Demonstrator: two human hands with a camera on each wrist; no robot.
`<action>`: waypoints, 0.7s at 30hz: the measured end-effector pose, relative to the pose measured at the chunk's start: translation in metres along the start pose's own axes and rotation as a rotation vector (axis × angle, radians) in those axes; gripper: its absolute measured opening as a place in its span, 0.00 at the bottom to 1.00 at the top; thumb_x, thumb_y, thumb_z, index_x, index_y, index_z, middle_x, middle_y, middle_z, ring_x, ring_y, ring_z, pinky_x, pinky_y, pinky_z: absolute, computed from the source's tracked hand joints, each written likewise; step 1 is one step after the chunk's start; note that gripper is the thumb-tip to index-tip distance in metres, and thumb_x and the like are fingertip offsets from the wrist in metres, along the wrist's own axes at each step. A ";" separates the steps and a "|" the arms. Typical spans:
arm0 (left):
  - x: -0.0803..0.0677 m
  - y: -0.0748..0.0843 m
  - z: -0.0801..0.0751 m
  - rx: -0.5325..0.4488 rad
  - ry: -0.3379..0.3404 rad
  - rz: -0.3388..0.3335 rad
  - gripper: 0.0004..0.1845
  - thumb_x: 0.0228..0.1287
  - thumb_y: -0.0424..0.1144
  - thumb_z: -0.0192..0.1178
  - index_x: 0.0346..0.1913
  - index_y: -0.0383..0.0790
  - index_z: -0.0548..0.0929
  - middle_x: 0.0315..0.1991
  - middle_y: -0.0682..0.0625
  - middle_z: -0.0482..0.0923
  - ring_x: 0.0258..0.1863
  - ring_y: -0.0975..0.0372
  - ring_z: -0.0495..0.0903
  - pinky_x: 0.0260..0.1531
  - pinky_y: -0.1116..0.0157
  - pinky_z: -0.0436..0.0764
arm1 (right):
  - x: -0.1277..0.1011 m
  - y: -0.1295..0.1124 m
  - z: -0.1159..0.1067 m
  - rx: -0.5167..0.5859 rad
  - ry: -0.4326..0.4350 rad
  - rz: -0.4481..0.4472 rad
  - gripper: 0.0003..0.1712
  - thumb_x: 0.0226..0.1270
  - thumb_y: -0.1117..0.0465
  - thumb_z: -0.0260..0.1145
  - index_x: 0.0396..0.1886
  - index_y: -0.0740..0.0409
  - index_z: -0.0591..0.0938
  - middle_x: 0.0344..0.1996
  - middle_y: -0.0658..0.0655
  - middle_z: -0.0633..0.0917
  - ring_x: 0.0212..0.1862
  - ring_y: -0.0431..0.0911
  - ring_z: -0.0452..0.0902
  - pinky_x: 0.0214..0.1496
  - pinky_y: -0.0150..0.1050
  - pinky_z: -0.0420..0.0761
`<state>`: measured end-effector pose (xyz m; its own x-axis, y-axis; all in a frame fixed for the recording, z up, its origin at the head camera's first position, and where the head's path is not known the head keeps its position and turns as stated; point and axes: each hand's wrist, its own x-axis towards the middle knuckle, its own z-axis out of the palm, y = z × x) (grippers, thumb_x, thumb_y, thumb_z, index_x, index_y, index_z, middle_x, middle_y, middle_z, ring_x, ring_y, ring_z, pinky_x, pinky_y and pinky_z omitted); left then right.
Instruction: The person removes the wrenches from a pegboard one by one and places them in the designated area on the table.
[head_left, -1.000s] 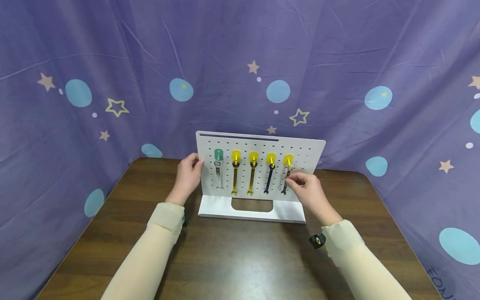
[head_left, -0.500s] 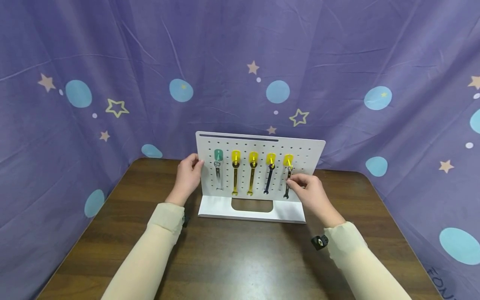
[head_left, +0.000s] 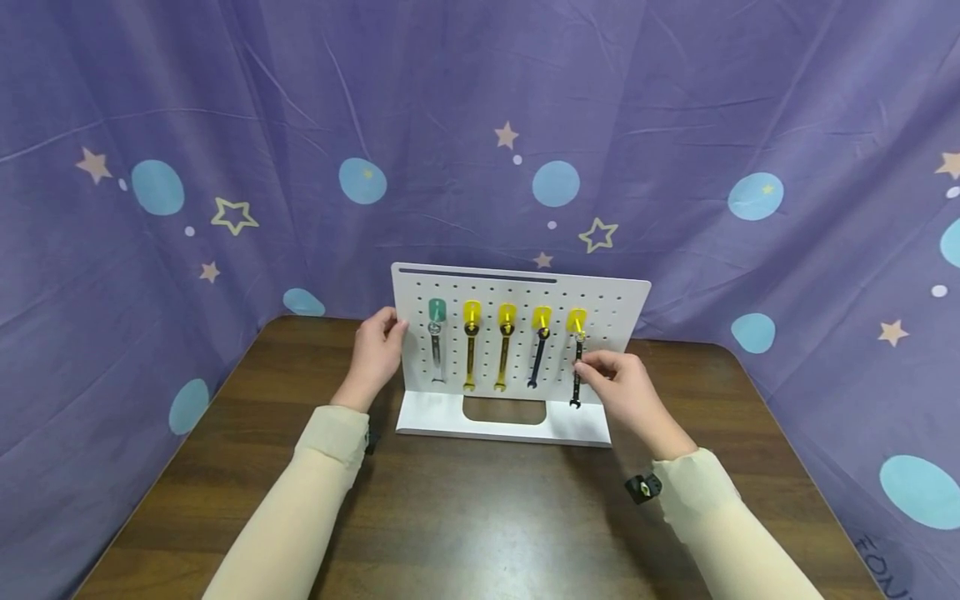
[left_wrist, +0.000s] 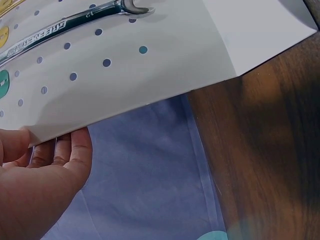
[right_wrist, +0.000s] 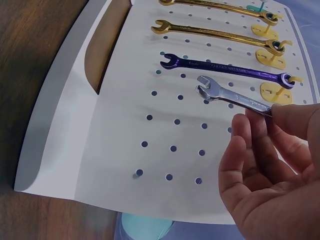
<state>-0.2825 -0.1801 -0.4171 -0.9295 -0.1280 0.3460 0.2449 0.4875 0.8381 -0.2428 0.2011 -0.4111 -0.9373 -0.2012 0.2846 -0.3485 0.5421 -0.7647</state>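
Pegboard standing upright on the surface, with five wrenches in a row on coloured hooks. We see the right hand pinching the rightmost wrench, which hangs below its yellow hook against the board. The left hand grips the board's left edge, fingers curled behind it. Purple wrench hangs just left of the held one.

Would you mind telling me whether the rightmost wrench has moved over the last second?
Yes: the rightmost wrench, pinched by the right hand, has slid down the pegboard toward its base.
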 end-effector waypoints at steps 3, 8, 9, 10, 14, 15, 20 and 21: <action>0.000 0.000 0.000 0.002 0.001 0.005 0.09 0.79 0.31 0.53 0.47 0.28 0.80 0.47 0.34 0.82 0.46 0.47 0.80 0.45 0.48 0.80 | -0.001 0.000 -0.001 0.005 0.000 0.002 0.10 0.74 0.63 0.67 0.44 0.67 0.87 0.33 0.54 0.88 0.36 0.53 0.81 0.36 0.39 0.79; 0.000 0.000 0.001 -0.004 0.007 0.020 0.08 0.78 0.30 0.53 0.45 0.27 0.80 0.45 0.34 0.83 0.43 0.47 0.81 0.43 0.50 0.80 | -0.002 0.001 -0.003 0.037 -0.001 0.005 0.11 0.75 0.63 0.66 0.44 0.68 0.87 0.32 0.55 0.87 0.35 0.53 0.81 0.36 0.38 0.79; 0.000 0.000 0.001 -0.006 0.007 0.020 0.08 0.78 0.30 0.53 0.45 0.27 0.80 0.45 0.34 0.83 0.43 0.48 0.81 0.42 0.50 0.80 | -0.003 0.001 -0.003 0.045 -0.001 0.005 0.11 0.75 0.63 0.66 0.44 0.68 0.87 0.32 0.55 0.87 0.35 0.52 0.81 0.36 0.37 0.79; 0.000 0.000 0.001 -0.007 0.007 0.020 0.08 0.78 0.30 0.53 0.45 0.28 0.80 0.44 0.34 0.83 0.42 0.48 0.81 0.42 0.50 0.79 | -0.003 0.001 -0.003 0.051 0.000 0.006 0.11 0.75 0.63 0.66 0.44 0.68 0.87 0.32 0.56 0.87 0.35 0.50 0.81 0.36 0.37 0.79; 0.000 0.000 0.001 -0.008 0.008 0.019 0.08 0.78 0.30 0.53 0.45 0.28 0.80 0.44 0.34 0.83 0.42 0.48 0.81 0.42 0.50 0.79 | -0.003 0.002 -0.004 0.088 -0.004 0.010 0.11 0.75 0.62 0.66 0.44 0.68 0.87 0.32 0.57 0.87 0.35 0.50 0.81 0.37 0.37 0.81; 0.000 -0.001 0.001 -0.008 0.009 0.018 0.07 0.78 0.30 0.53 0.44 0.28 0.80 0.44 0.34 0.83 0.42 0.48 0.80 0.42 0.50 0.79 | -0.003 0.003 -0.004 0.102 -0.006 0.015 0.11 0.75 0.62 0.66 0.44 0.69 0.87 0.32 0.58 0.87 0.35 0.51 0.82 0.37 0.37 0.81; 0.000 -0.002 0.002 -0.001 0.010 0.010 0.08 0.78 0.30 0.53 0.45 0.28 0.80 0.45 0.34 0.83 0.43 0.48 0.80 0.42 0.50 0.79 | -0.004 0.003 -0.005 0.174 -0.014 0.043 0.11 0.74 0.63 0.67 0.44 0.69 0.87 0.33 0.61 0.87 0.37 0.59 0.82 0.38 0.40 0.84; 0.000 -0.002 0.002 0.000 0.010 0.009 0.07 0.78 0.30 0.53 0.45 0.28 0.80 0.45 0.34 0.83 0.43 0.48 0.80 0.42 0.51 0.79 | -0.004 0.002 -0.005 0.183 -0.014 0.047 0.11 0.74 0.63 0.67 0.44 0.69 0.87 0.33 0.61 0.87 0.37 0.58 0.82 0.38 0.40 0.84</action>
<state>-0.2836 -0.1793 -0.4193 -0.9244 -0.1325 0.3577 0.2532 0.4882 0.8352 -0.2399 0.2071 -0.4112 -0.9520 -0.1916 0.2389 -0.2976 0.3942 -0.8695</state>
